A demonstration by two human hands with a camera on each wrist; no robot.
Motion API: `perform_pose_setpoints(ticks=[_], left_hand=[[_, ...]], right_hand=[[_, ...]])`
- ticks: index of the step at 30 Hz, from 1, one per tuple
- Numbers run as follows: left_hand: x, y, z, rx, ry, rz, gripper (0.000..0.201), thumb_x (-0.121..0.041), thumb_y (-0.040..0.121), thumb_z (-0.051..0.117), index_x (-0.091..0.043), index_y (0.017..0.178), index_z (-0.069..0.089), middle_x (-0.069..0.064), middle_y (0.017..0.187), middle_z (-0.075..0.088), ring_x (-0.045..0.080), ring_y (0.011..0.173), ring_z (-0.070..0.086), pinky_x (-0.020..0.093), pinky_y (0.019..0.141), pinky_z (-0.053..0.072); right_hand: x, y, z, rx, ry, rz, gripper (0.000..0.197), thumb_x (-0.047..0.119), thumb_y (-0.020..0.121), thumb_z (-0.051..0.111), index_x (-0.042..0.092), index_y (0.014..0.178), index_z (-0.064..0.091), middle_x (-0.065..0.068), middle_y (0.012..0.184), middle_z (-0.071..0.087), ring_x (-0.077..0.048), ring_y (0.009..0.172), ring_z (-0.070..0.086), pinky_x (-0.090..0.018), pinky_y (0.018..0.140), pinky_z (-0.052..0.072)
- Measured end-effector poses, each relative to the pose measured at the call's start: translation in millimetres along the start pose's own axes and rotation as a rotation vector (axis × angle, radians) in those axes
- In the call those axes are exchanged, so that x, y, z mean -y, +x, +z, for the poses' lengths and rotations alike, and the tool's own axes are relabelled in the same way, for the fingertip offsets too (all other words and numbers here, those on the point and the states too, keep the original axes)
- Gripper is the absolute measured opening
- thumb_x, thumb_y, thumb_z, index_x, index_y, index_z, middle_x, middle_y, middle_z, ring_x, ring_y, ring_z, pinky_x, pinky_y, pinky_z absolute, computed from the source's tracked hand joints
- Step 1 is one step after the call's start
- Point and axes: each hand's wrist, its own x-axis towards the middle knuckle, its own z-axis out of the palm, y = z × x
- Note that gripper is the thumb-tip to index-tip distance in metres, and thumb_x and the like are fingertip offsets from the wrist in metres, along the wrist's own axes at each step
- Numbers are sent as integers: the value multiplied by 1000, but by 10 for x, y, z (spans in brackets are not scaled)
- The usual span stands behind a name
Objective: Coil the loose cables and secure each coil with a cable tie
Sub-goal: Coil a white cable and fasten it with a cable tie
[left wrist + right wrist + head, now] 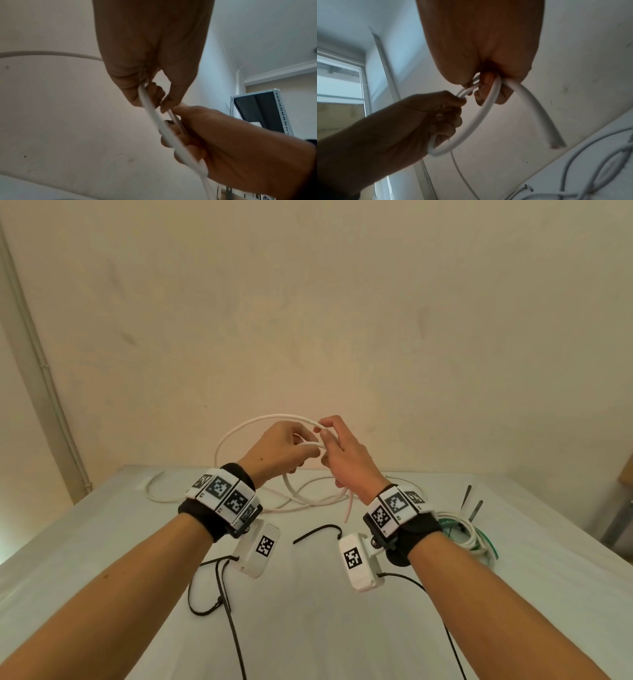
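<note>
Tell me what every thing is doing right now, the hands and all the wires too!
left hand: raised, grips loops of the white cable.
right hand: raised, pinches the same cable.
white cable: partly looped in the air, the rest loose on the table.
bundle of white and green cables: coiled, lying on the table.
black cable ties: loose on the table, unused.
</note>
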Motion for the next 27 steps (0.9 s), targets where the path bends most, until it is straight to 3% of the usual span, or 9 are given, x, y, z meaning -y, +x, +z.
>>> perform_pose_setpoints(ticks=[3,5,7,9,10,11,13,19,27], left_hand=[[57,-6,12,-226,93,100,38,-14,80,80,-10,105,52,3,79,67,14,60,59,23,57,48],[80,-8,-3,-356,279,260,57,-24,73,87,-12,113,48,3,102,60,17,84,55,16,73,45],[87,18,-50,-376,521,350,76,-41,70,83,-19,133,47,6,134,46,26,124,43,31,108,36],[68,68,-110,-204,615,334,65,-53,74,72,-31,133,54,0,142,49,24,139,39,52,122,20],[29,73,-139,-102,560,292,43,-53,80,69,-29,115,63,-3,125,63,20,125,54,54,118,30],[-15,71,-152,-17,484,254,26,-49,85,70,-24,91,64,-4,96,69,18,94,63,47,99,47],[-58,88,-132,13,407,203,43,-42,89,72,-17,64,47,-5,60,49,16,55,42,32,59,37],[-97,109,-96,12,203,120,43,-38,85,78,-14,69,46,0,63,40,15,56,32,29,55,27],[-135,163,-100,-115,61,140,52,-45,96,68,-17,62,40,-4,57,31,12,48,25,28,50,23]], right_hand=[[-7,29,-20,7,68,66,19,39,109,36,35,110,54,-2,74,52,-13,61,46,-27,46,37],[-10,54,-55,21,93,96,21,39,109,38,32,107,58,-1,73,49,-11,55,39,-25,44,33],[6,66,-102,42,94,101,23,38,108,41,27,104,62,-1,71,48,-10,51,35,-25,42,29],[30,71,-148,63,113,94,27,39,106,47,20,101,66,0,67,46,-11,50,32,-25,43,27],[41,72,-169,66,125,90,31,41,105,49,16,100,69,1,65,45,-11,50,32,-26,44,27],[54,75,-191,62,133,86,37,44,104,52,13,98,70,2,64,44,-11,51,33,-26,45,28],[74,84,-233,49,131,84,45,49,102,55,10,94,74,5,63,45,-9,51,36,-25,47,31],[96,60,-324,97,192,190,49,55,99,59,16,70,59,10,56,36,-8,46,28,-22,45,26],[134,69,-322,126,537,411,42,50,101,60,19,75,45,7,60,30,-8,51,22,-21,44,21]])
